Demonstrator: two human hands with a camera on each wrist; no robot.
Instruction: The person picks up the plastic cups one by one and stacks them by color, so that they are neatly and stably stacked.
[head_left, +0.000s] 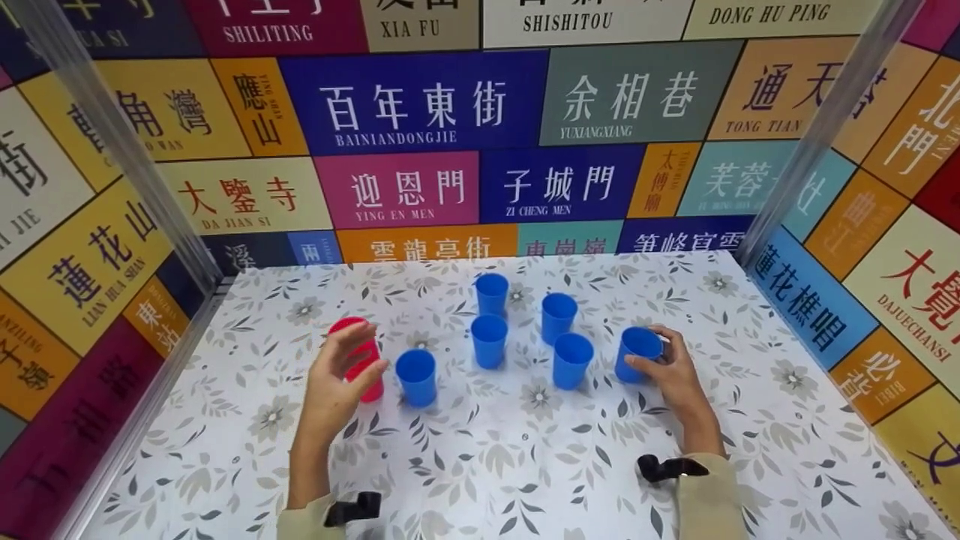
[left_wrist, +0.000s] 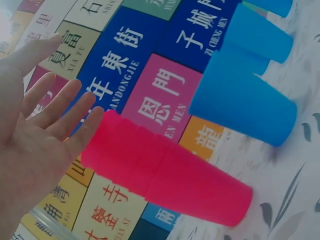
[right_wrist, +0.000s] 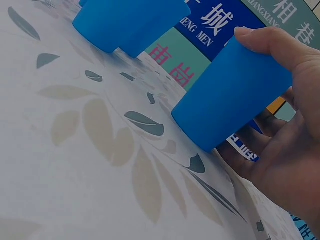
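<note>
On the left a stack of red plastic cups (left_wrist: 165, 165) stands upright, nested one in another. My left hand (head_left: 336, 382) is beside it, and in the left wrist view its fingers are spread and straight near the stack's top rim. At the right my right hand (head_left: 675, 367) holds a blue plastic cup (right_wrist: 235, 95), thumb at the near side of the rim and fingers round the far side. That cup is upright, its base right at the tabletop. Another blue cup (head_left: 416, 377) stands just right of the red stack.
Between the hands, more upright blue cups stand in pairs: a back one (head_left: 492, 294) with another (head_left: 489, 343) before it, and to their right a cup (head_left: 559, 320) behind another (head_left: 572, 362). A floral cloth (head_left: 480, 465) covers the table; sign-printed walls (head_left: 405, 187) enclose its back and sides.
</note>
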